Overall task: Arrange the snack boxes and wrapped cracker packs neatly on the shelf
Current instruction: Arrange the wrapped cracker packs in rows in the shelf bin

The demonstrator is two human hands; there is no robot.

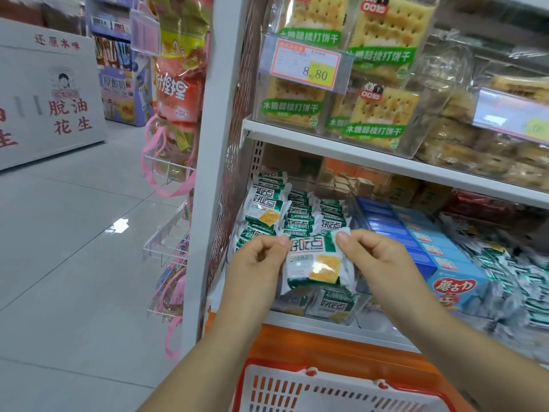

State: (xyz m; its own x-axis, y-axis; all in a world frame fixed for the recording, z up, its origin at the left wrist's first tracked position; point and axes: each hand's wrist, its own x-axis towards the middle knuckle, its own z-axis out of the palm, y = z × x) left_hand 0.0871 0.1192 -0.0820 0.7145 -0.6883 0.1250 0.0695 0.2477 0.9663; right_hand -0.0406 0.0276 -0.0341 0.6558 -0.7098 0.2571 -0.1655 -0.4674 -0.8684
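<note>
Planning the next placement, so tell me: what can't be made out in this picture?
Head view only:
- cracker pack: top corners covered by the left hand and right hand pinching them.
- basket: cut off by the bottom edge.
- right price tag: blurred, unreadable.

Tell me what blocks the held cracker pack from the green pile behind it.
Nothing visible does. Left hand and right hand pinch the cracker pack just before the green pile; only open air between.
</note>
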